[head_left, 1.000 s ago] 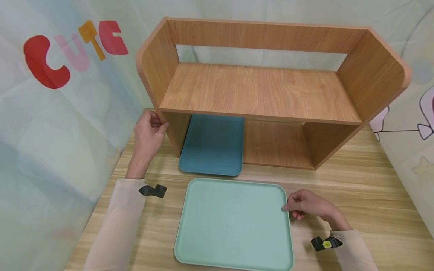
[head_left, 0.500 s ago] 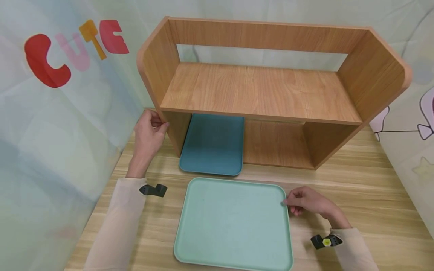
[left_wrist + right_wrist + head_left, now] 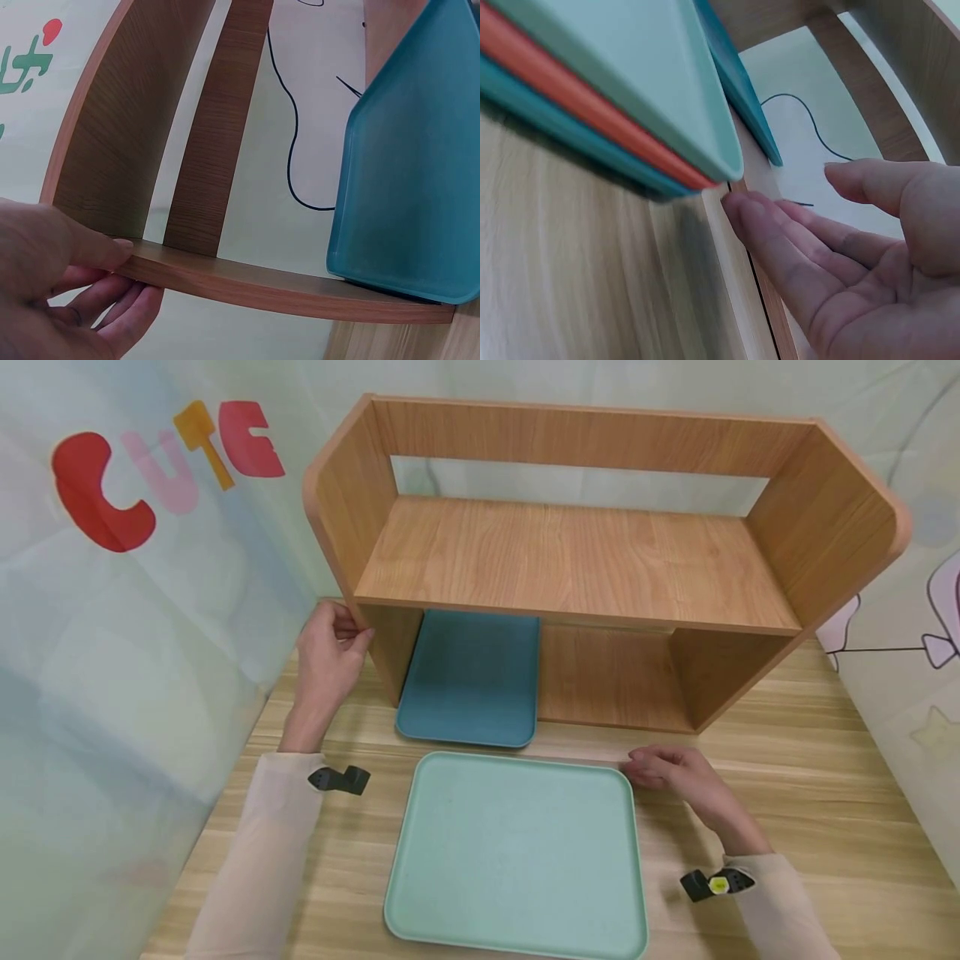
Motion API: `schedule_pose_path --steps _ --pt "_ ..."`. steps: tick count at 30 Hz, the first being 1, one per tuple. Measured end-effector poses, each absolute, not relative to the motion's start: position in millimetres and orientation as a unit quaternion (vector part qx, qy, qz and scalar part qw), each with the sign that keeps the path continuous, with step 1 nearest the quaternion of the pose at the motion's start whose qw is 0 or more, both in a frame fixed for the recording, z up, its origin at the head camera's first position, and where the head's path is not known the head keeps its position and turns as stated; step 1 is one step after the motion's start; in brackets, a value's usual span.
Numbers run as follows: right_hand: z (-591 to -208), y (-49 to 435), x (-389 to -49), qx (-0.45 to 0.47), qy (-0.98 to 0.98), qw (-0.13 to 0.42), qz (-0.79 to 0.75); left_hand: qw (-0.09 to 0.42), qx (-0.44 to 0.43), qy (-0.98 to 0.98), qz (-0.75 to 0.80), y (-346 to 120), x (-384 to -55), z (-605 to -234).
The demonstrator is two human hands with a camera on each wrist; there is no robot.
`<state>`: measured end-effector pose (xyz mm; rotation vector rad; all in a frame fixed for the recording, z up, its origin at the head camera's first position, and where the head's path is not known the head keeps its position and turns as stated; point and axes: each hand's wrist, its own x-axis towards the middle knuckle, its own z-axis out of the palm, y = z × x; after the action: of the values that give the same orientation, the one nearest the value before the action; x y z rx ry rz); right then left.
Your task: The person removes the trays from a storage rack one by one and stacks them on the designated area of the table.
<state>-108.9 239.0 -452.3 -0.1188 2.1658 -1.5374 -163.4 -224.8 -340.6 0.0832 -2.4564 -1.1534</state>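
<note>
My left hand (image 3: 330,656) grips the front edge of the left side panel of a two-tier wooden shelf (image 3: 570,560), thumb on the inner side and fingers outside in the left wrist view. A blue tray (image 3: 468,685) lies in the shelf's lower left, its front end jutting past the base. In front of it on the table lies a mint green tray (image 3: 513,856). The right wrist view shows an orange-red tray (image 3: 592,94) and a teal tray (image 3: 570,112) stacked beneath it. My right hand (image 3: 686,781) is at the mint tray's far right corner, thumb apart from the fingers, holding nothing.
Bare shelf base (image 3: 615,681) shows to the right of the blue tray. The wood-grain table (image 3: 810,793) runs under everything. Printed cloth (image 3: 150,635) hangs along the left side, behind the shelf and at the right.
My right hand has let go of the mint tray's right rim and moved forward to its far right corner. The left hand, shelf and blue tray stay put.
</note>
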Motion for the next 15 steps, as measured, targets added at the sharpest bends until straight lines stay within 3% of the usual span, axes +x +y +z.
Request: schedule_pose_path --steps 15 --pt "-456 211 -129 -0.04 0.693 0.26 -0.672 0.213 0.031 -0.885 -0.413 -225 -162 -339"
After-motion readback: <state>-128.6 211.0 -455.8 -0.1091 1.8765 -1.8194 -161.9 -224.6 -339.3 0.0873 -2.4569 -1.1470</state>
